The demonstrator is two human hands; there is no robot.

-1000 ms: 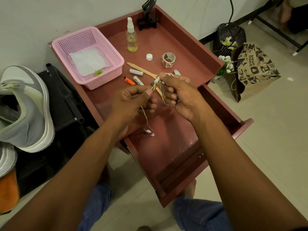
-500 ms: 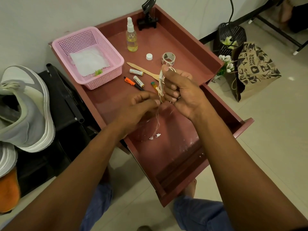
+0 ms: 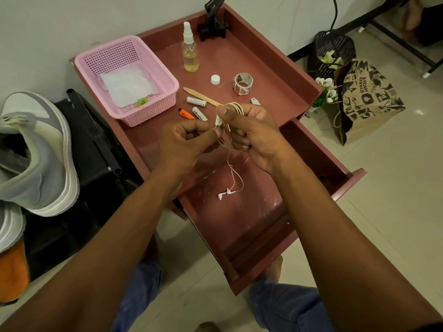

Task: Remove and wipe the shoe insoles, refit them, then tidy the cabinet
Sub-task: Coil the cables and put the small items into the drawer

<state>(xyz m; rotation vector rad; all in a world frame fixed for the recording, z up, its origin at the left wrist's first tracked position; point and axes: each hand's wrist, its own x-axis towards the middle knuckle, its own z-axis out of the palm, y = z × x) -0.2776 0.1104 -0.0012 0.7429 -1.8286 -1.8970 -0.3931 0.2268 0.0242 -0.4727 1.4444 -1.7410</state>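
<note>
- The right hand (image 3: 254, 133) holds a coil of white earphone cable (image 3: 233, 110) looped around its curled fingers (image 3: 242, 137), thumb pressed on top of the loops.
- The left hand (image 3: 187, 142) pinches the same cable just beside the coil, fingertips closed on the strand.
- The loose tail hangs straight down from between the hands, its long axis near vertical, ending in two earbuds (image 3: 225, 192) that dangle over the open drawer (image 3: 239, 212).
- The judged step is tidying the cabinet: winding what remains calls for the left hand, the nearer one, to feed cable upward onto the coil.
- Beyond the hands, the tabletop (image 3: 263, 68) carries a pink basket (image 3: 127, 80), spray bottle (image 3: 190, 51), two batteries (image 3: 196, 101) and a tape roll (image 3: 242, 83).
- Grey shoes (image 3: 36, 152) sit at far left, well apart.
</note>
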